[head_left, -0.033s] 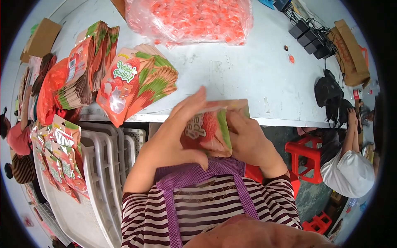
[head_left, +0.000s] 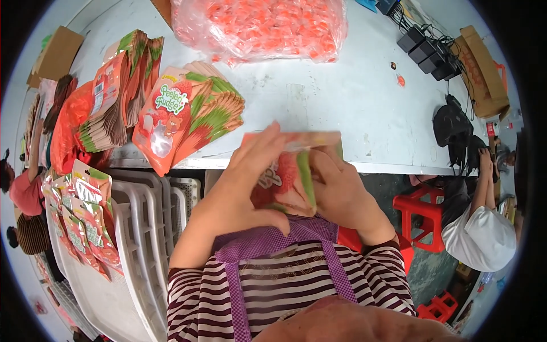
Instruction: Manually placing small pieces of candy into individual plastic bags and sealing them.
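Note:
In front of my chest, just off the table's near edge, I hold a red and green printed pouch (head_left: 296, 176) with a strawberry picture. My left hand (head_left: 242, 185) is curved round its left side, thumb below and fingers along the top. My right hand (head_left: 345, 188) grips the right side with bent fingers; some fingertips are hidden by the pouch. The pouch's upper edge is smeared by motion. To the left on the table, a fanned stack of flat pouches (head_left: 162, 125) lies by the edge, with upright bundles of similar pouches (head_left: 117, 85) behind it.
A clear bag of wrapped orange-pink pieces (head_left: 262, 28) sits at the table's far side. Left, several filled pouches (head_left: 85, 216) lie on stacked white trays (head_left: 137, 245). Black adapters (head_left: 430, 54) and a carton (head_left: 481, 74) stand far right. Near a red stool (head_left: 419, 216), another person (head_left: 481, 233) sits.
The pouch's upper edge shows farther left behind my left fingers, and its front panel has shifted slightly. Both hands stay in nearly the same place.

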Demonstrator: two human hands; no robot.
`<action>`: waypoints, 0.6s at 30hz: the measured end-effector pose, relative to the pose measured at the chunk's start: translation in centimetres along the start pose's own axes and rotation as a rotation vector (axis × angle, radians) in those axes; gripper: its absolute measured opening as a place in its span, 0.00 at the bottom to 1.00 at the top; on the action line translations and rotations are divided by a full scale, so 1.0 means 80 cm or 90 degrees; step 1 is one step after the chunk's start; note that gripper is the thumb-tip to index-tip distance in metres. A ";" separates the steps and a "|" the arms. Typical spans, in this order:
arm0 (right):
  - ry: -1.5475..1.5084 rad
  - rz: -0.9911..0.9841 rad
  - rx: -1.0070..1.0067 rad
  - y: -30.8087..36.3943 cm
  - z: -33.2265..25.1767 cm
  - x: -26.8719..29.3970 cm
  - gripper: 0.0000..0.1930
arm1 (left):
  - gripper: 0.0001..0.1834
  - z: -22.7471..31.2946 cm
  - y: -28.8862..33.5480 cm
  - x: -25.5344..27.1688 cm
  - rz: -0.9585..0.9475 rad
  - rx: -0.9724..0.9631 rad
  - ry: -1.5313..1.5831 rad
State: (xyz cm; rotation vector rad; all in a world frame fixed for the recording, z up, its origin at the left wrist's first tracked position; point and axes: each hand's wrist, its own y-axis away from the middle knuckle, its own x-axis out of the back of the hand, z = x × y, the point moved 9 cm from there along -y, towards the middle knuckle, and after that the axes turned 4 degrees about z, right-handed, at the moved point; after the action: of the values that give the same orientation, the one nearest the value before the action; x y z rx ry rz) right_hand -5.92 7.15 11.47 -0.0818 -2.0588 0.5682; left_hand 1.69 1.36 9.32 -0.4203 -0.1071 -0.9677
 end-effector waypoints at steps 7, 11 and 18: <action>0.068 -0.073 0.049 0.002 0.001 -0.042 0.18 | 0.36 0.001 0.021 -0.003 0.142 -0.128 -0.332; 0.096 0.125 0.119 -0.009 -0.013 0.005 0.19 | 0.24 -0.011 0.031 0.025 0.243 -0.049 -0.292; -0.410 0.262 -0.277 0.013 0.084 0.000 0.26 | 0.15 -0.014 0.046 0.059 0.240 -0.055 0.017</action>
State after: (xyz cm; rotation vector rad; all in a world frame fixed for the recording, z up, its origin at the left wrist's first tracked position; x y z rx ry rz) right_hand -11.63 5.68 8.14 -0.6652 -2.7964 0.4085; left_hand 7.30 -0.88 8.50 -0.4867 0.0390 -0.6069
